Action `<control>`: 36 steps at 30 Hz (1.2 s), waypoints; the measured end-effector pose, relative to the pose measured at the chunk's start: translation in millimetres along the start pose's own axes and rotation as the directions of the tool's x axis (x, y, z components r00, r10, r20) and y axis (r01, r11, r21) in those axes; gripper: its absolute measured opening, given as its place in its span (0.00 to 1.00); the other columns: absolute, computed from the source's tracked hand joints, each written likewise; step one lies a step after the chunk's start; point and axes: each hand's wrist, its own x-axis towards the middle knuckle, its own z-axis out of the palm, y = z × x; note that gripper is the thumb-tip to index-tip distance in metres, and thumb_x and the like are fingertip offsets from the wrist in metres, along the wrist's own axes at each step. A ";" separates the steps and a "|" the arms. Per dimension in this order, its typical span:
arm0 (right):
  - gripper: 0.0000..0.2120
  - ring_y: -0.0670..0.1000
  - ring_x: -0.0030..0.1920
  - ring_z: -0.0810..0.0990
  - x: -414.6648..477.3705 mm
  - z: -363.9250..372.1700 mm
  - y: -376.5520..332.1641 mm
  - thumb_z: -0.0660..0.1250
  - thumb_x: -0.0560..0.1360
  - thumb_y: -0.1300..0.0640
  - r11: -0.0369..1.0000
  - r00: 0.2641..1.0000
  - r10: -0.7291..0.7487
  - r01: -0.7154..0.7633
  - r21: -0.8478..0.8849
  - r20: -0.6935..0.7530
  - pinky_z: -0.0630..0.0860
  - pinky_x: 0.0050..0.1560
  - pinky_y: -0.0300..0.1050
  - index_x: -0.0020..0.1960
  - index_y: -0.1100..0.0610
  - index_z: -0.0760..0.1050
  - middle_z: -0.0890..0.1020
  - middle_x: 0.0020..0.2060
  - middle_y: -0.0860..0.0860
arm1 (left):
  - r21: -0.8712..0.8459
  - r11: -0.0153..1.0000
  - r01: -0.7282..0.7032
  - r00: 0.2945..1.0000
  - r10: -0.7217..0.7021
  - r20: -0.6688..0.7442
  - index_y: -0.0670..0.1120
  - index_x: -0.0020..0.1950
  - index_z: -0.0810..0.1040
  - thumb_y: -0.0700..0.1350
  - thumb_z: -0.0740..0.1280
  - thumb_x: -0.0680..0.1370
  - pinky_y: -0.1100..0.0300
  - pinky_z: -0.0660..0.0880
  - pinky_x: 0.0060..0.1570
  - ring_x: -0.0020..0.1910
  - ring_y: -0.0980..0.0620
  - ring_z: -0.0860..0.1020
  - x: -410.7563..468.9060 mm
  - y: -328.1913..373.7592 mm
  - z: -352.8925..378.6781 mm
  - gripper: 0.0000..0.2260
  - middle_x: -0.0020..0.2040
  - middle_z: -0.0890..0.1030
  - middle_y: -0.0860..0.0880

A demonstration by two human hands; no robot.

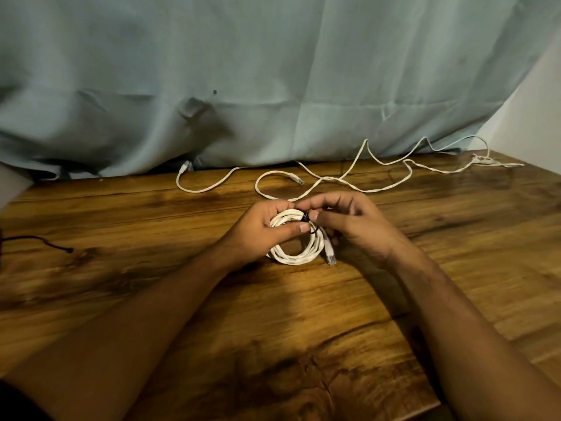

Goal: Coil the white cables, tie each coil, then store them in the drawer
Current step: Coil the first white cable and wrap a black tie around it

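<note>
A coiled white cable rests on the wooden table at the centre, its clear plug hanging off the right side. My left hand grips the coil's left and top, thumb across the strands. My right hand pinches a small black tie wrapped around the coil's top. A second white cable lies loose and uncoiled along the back of the table, running to the far right. No drawer is in view.
A pale blue curtain hangs behind the table's back edge. A thin dark tie lies at the table's left edge. A white wall stands at the right, and the table's front corner is at the lower right.
</note>
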 end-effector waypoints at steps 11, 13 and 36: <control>0.02 0.50 0.30 0.77 2.2 3.6 2.8 0.71 0.77 0.68 0.990 0.999 0.036 -0.033 0.137 -0.020 0.75 0.31 0.41 0.47 0.62 0.81 0.80 0.35 0.57 | 0.009 1.000 -0.018 0.999 0.018 0.040 0.36 0.58 0.82 0.36 0.72 0.79 0.50 0.78 0.49 0.44 0.47 0.81 -0.9 3.8 3.2 0.09 0.50 0.85 0.35; 0.02 0.53 0.36 0.80 2.5 5.7 3.6 0.70 0.78 0.65 0.991 0.999 0.016 -0.010 0.136 -0.046 0.78 0.38 0.46 0.48 0.61 0.82 0.82 0.38 0.58 | 0.011 1.000 -0.027 0.999 0.026 0.045 0.36 0.59 0.82 0.36 0.70 0.80 0.49 0.80 0.52 0.46 0.48 0.82 -0.4 4.3 3.2 0.09 0.51 0.85 0.36; 0.07 0.48 0.36 0.79 26.6 7.6 28.0 0.68 0.80 0.64 0.986 0.862 -0.073 -0.013 -0.164 -0.502 0.77 0.36 0.43 0.44 0.57 0.79 0.82 0.35 0.52 | 0.463 0.881 -0.100 0.987 0.146 -0.066 0.52 0.56 0.83 0.51 0.69 0.80 0.51 0.79 0.50 0.47 0.59 0.83 -0.7 10.0 21.4 0.07 0.47 0.86 0.56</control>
